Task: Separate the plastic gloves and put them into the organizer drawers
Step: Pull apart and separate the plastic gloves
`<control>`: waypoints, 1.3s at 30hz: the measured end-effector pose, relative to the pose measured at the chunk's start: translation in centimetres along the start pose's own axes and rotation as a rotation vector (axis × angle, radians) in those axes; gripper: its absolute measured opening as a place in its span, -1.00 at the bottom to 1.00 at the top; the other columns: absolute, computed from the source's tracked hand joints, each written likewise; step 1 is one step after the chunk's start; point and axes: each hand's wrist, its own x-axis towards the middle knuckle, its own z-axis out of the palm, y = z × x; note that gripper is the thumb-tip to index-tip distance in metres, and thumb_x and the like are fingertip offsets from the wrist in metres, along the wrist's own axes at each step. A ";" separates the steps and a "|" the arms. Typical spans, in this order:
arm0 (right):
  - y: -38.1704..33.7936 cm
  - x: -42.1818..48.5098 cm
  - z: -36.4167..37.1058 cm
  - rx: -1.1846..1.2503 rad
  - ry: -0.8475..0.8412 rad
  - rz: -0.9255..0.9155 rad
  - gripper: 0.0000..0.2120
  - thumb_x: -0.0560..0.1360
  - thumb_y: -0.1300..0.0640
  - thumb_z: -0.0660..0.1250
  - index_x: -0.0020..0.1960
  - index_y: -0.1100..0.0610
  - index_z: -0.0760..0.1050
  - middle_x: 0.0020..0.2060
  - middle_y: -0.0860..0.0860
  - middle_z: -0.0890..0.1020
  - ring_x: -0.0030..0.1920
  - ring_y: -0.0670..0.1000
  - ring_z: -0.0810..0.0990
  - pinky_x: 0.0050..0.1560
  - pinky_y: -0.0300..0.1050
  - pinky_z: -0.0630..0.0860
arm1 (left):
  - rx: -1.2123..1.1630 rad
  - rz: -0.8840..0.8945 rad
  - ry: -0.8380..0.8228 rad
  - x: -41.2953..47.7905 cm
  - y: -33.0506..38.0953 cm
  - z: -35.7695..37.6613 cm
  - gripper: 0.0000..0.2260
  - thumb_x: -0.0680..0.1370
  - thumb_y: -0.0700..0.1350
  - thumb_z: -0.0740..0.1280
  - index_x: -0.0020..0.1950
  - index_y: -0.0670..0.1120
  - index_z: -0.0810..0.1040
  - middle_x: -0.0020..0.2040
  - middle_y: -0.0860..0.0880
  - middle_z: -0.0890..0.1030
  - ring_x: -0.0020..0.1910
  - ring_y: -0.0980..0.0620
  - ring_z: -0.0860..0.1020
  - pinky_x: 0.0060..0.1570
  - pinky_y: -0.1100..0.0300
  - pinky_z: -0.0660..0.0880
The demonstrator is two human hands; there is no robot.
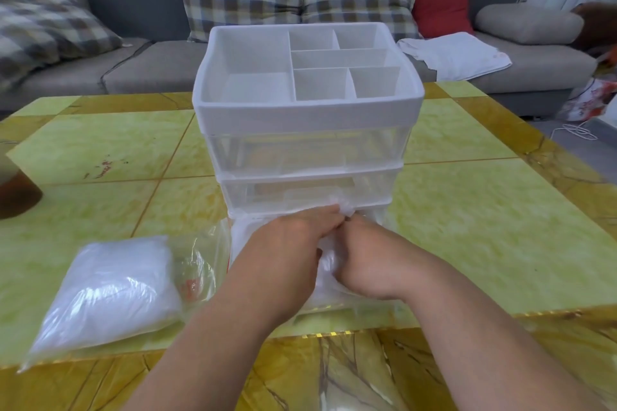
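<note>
A white plastic organizer (307, 110) stands mid-table, with a divided top tray and clear drawers below. Its lowest drawer (374, 297) is pulled out toward me and holds thin clear plastic gloves (325, 264). My left hand (293, 243) and my right hand (370, 253) sit side by side over that drawer. Both pinch the same crumpled glove (345, 205) at their fingertips, just in front of the middle drawer. A full bag of white gloves (110, 287) lies at the front left, beside an opened clear wrapper (203, 264).
The yellow-green marble table (484, 227) has a gold front edge near me. A brown object (15, 193) sits at the far left edge. Behind the table is a grey sofa (133, 70) with plaid cushions, a red cushion and a white cloth (454, 53).
</note>
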 end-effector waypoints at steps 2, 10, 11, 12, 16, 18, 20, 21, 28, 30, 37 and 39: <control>-0.1 0.0 -0.2 0.006 -0.016 0.003 -0.56 0.31 0.13 0.14 0.16 0.09 0.49 0.06 0.06 0.50 -0.03 0.03 0.54 -0.09 -0.11 0.54 | -0.060 -0.016 0.054 0.0 -0.2 0.0 -0.42 0.51 -0.34 0.32 0.38 0.22 0.52 0.32 0.29 0.54 0.33 0.28 0.36 0.09 0.70 0.15; -0.6 -1.1 -1.4 0.143 0.063 0.030 -0.61 0.47 0.30 0.23 0.28 0.10 0.50 0.17 0.05 0.57 0.10 0.08 0.58 0.08 -0.04 0.56 | -0.085 -0.102 -0.064 0.2 -0.7 1.6 -0.48 0.51 0.07 0.39 0.45 0.26 0.36 0.30 0.17 0.56 0.26 0.07 0.51 0.21 0.10 0.45; -0.7 -1.2 -1.4 0.174 0.067 0.043 -0.64 0.46 0.32 0.21 0.21 0.11 0.53 0.11 0.05 0.60 0.06 0.08 0.59 0.07 0.00 0.58 | -0.098 -0.105 -0.084 0.3 -0.8 1.8 -0.46 0.49 0.14 0.39 0.46 0.24 0.36 0.31 0.19 0.54 0.28 0.08 0.49 0.24 0.08 0.44; -0.7 -1.3 -1.5 0.210 0.063 0.057 -0.67 0.43 0.34 0.20 0.12 0.11 0.55 0.03 0.06 0.63 0.00 0.09 0.62 0.03 0.04 0.61 | -0.105 -0.112 -0.103 0.4 -0.9 2.0 -0.43 0.45 0.20 0.40 0.45 0.22 0.36 0.31 0.22 0.52 0.31 0.09 0.46 0.27 0.07 0.42; -0.7 -2.4 -2.4 0.299 0.051 0.083 -0.74 0.37 0.30 0.21 -0.06 0.15 0.62 -0.15 0.15 0.69 -0.11 0.21 0.68 -0.09 0.12 0.66 | -0.059 -0.153 -0.124 0.7 -1.2 2.7 -0.37 0.39 0.21 0.47 0.44 0.23 0.37 0.31 0.20 0.50 0.35 0.07 0.40 0.34 0.07 0.36; -0.8 -3.4 -3.4 0.316 0.082 0.093 -0.74 0.46 0.29 0.23 0.02 0.14 0.66 -0.02 0.16 0.71 0.05 0.21 0.67 0.05 0.14 0.59 | 0.013 -0.170 -0.127 0.9 -1.1 3.0 -0.36 0.42 0.18 0.46 0.48 0.22 0.36 0.36 0.17 0.47 0.40 0.04 0.36 0.40 0.06 0.32; -0.8 -4.8 -4.8 0.347 0.152 0.114 -0.72 0.56 0.25 0.26 0.15 0.06 0.66 0.12 0.02 0.68 0.17 0.06 0.62 0.18 0.02 0.53 | 0.068 -0.206 -0.129 1.2 -0.8 3.3 -0.36 0.45 0.19 0.44 0.50 0.18 0.34 0.42 0.15 0.42 0.45 0.03 0.32 0.44 0.06 0.28; -0.9 -5.6 -5.5 0.365 0.191 0.120 -0.72 0.58 0.24 0.26 0.17 0.02 0.65 0.11 -0.07 0.66 0.16 -0.01 0.60 0.17 -0.05 0.49 | 0.085 -0.219 -0.126 1.2 -0.8 3.4 -0.36 0.45 0.20 0.44 0.50 0.16 0.35 0.44 0.14 0.40 0.46 0.03 0.31 0.45 0.06 0.28; -1.8 -6.4 -4.8 0.119 0.085 0.134 -0.77 0.49 0.29 0.23 -0.34 0.24 0.47 -0.47 0.10 0.44 -0.42 0.10 0.41 -0.45 -0.15 0.34 | 0.111 -0.266 -0.120 1.4 -0.3 3.7 -0.41 0.45 0.22 0.42 0.45 0.17 0.40 0.38 0.13 0.44 0.43 0.00 0.34 0.43 0.05 0.30; -2.2 -5.8 -3.5 -0.016 -0.001 0.114 -0.68 0.52 0.31 0.20 -0.39 0.11 0.32 -0.45 0.01 0.35 -0.44 -0.01 0.30 -0.54 -0.24 0.17 | 0.102 -0.257 -0.110 1.4 -0.2 3.7 -0.52 0.44 0.22 0.39 0.33 0.16 0.48 0.26 0.09 0.51 0.35 -0.02 0.41 0.34 0.04 0.38; -2.3 -5.9 -3.0 -0.189 -0.040 0.102 -0.83 0.56 0.33 0.16 -0.13 0.17 0.47 -0.35 0.03 0.43 -0.41 -0.03 0.35 -0.48 -0.22 0.23 | -0.022 -0.246 -0.199 0.9 -0.8 2.5 -0.33 0.46 0.23 0.44 0.53 0.13 0.34 0.51 0.09 0.34 0.50 0.04 0.27 0.48 0.06 0.24; -2.3 -6.4 -3.5 -0.189 -0.065 0.100 -0.83 0.57 0.33 0.17 -0.04 0.21 0.54 -0.26 0.05 0.51 -0.37 -0.02 0.43 -0.45 -0.22 0.32 | 0.000 -0.242 -0.202 0.9 -0.9 2.5 -0.32 0.46 0.18 0.47 0.53 0.13 0.32 0.52 0.09 0.32 0.51 0.05 0.25 0.49 0.09 0.22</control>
